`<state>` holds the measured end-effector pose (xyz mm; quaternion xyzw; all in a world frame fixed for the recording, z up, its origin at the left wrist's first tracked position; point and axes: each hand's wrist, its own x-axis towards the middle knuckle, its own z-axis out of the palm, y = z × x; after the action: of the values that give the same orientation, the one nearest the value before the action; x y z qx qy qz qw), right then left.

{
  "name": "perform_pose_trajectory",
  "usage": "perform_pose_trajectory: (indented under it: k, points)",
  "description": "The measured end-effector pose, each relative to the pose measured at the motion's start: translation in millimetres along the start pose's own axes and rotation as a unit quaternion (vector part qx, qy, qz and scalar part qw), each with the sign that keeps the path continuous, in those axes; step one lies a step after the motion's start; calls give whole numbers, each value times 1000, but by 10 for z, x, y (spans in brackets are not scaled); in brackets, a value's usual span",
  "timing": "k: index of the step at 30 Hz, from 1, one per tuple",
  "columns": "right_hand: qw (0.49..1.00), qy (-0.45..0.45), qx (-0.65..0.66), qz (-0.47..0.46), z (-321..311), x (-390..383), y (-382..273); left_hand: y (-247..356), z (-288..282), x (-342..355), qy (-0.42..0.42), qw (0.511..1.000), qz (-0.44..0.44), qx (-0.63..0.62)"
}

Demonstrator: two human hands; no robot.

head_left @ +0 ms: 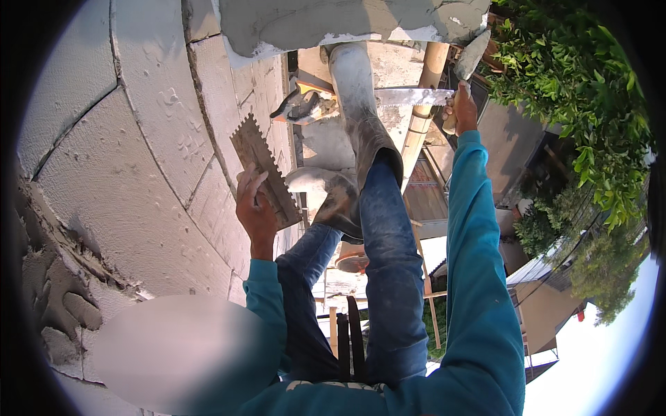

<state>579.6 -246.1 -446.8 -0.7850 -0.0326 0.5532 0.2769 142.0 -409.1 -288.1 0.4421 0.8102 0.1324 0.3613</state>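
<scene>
My left hand [257, 211] is closed around a notched trowel [267, 166], a flat, dirt-stained plate with toothed edges, close beside the pale block wall [139, 145]. My right hand [463, 114] reaches far forward, its fingers wrapped round a tool whose handle is mostly hidden. From that fist a mortar-smeared trowel blade [474, 55] points up to the right end of a large pale block [243, 55]. Wet grey mortar [347, 21] coats the block's visible face. A handsaw [409, 97] lies below, its toothed blade passing behind my boot and ending near my right hand.
My dusty boots [357, 76] stand on a narrow, mortar-spattered platform beside the wall. A round wooden pole [422, 118] runs along its right side. Leafy branches [562, 90] hang at the upper right. Rough dark mortar [52, 298] lies at the far left.
</scene>
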Motion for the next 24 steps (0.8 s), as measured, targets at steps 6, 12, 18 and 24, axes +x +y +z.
perform_pose_trajectory:
  k: [6,12,18,24]
  points:
    - [990,-4,-142,18,-1,-407,511,5,-41,-6,14,999,-15,-32]
    - [998,-51,8,36,-3,-255,-38,-31,-9,-86,11,1000,-19,-9]
    - [991,-101,-65,54,378,-243,122,-13,-24,-49,11,1000,-24,-16]
    - [955,-130,-265,-35,422,-348,835,59,-28,-86,12,1000,-26,-5]
